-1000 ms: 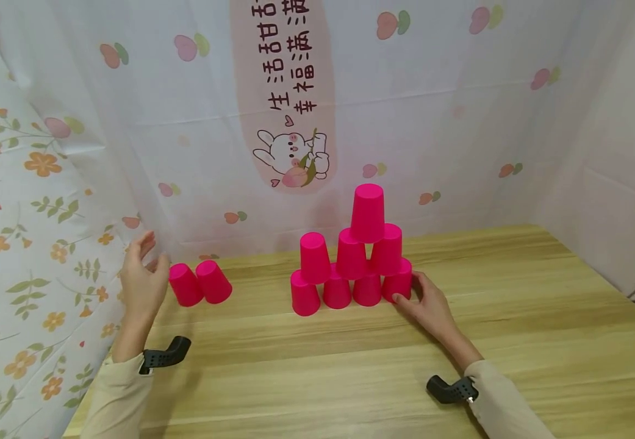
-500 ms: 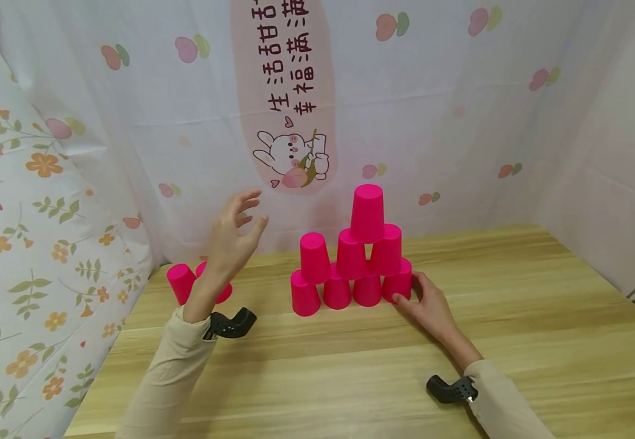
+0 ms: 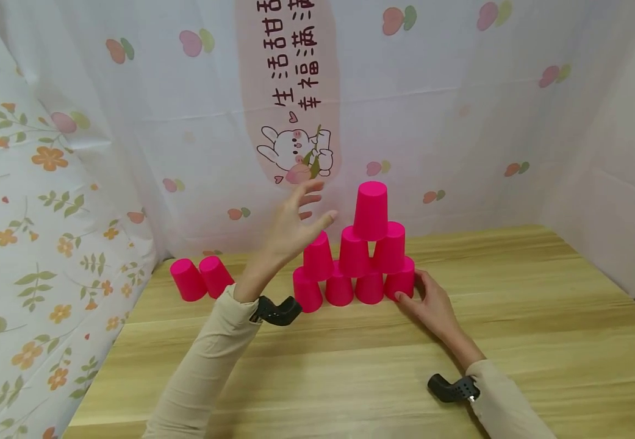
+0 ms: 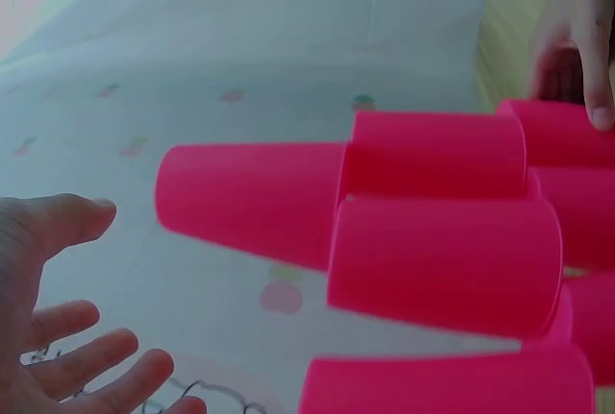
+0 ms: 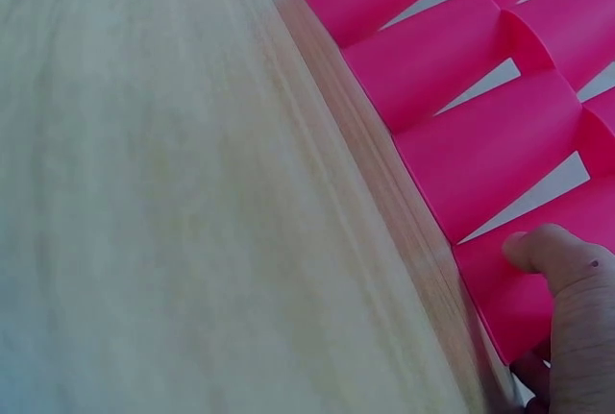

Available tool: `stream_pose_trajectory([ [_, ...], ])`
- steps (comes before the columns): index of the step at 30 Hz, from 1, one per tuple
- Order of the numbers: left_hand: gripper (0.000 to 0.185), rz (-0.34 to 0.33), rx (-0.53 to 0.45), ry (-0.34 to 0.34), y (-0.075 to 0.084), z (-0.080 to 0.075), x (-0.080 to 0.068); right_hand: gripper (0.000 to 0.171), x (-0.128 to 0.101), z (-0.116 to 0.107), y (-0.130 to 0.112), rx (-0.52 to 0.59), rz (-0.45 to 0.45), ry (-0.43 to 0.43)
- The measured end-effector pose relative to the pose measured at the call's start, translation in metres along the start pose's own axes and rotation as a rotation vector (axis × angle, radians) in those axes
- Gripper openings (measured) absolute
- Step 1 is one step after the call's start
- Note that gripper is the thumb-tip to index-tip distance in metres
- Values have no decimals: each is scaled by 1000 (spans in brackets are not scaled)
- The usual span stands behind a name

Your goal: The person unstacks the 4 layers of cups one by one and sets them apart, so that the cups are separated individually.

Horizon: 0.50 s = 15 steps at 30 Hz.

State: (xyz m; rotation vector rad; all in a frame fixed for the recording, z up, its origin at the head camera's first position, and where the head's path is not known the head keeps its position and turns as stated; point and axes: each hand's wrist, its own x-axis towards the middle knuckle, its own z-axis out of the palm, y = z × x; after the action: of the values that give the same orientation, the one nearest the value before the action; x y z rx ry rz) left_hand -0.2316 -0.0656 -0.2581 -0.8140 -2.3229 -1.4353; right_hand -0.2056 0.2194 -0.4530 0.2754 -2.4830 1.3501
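A pyramid of pink cups (image 3: pixel 354 251) stands upside down at the back of the wooden table (image 3: pixel 350 378), with one top cup (image 3: pixel 371 210) (image 4: pixel 250 198). My left hand (image 3: pixel 317 204) (image 4: pixel 106 289) hovers in the air just left of the top cup, fingers spread, holding nothing. It is above the left second-row cup (image 3: pixel 318 256). My right hand (image 3: pixel 412 289) (image 5: pixel 527 308) rests on the table and grips the bottom right cup (image 3: pixel 401 280) (image 5: pixel 509 289), thumb in front, fingers behind.
Two loose pink cups (image 3: pixel 188 279) (image 3: pixel 215 275) stand upside down at the table's far left, near the flowered cloth wall (image 3: pixel 48 213). A printed curtain (image 3: pixel 460 122) hangs close behind the pyramid. A pale wall (image 3: pixel 613 201) closes the right side.
My left hand has travelled from beside the two loose cups rightwards and upwards to the pyramid's upper left. The right hand and the cups have stayed put.
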Motion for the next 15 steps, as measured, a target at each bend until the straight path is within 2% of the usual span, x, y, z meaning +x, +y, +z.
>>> stream_pose_trajectory([
  [7, 62, 18, 23, -34, 8, 32, 13, 58, -2, 1, -2, -23, 10, -8],
  [15, 67, 15, 57, -21, 13, 52, 26, 57, -1, -1, -3, -31, 3, -2],
])
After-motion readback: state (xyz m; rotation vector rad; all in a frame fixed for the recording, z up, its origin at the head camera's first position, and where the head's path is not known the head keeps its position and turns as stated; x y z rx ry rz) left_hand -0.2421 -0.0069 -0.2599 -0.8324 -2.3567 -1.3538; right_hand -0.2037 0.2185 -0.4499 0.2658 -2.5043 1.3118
